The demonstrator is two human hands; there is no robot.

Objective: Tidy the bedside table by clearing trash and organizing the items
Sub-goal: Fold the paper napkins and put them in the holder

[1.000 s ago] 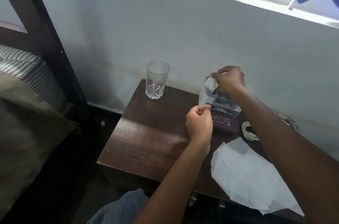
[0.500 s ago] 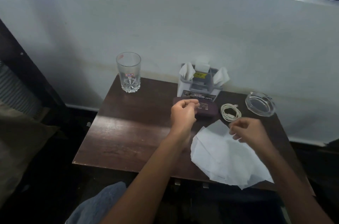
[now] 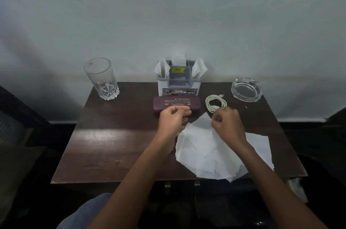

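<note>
Paper sheets (image 3: 211,152): loose overlapped white pile at front right corner of table (image 3: 116,135), slightly over front edge; probably trash awaiting gathering
Right hand (image 3: 227,124): fingers curled, tips pinched on far corner of top sheet, apparently to lift it
Left hand (image 3: 173,119): loosely fisted, thumb on forefinger, nothing visible inside; poised beside pile, over near edge of case (image 3: 177,104)
Cable (image 3: 215,102): coiled, just beyond pile
Holder (image 3: 178,82): back edge, centre, napkins tucked upright; case squared against it, seemingly for order
Ashtray (image 3: 246,90): back right corner
Glass (image 3: 102,79): back left corner, upright, empty
</note>
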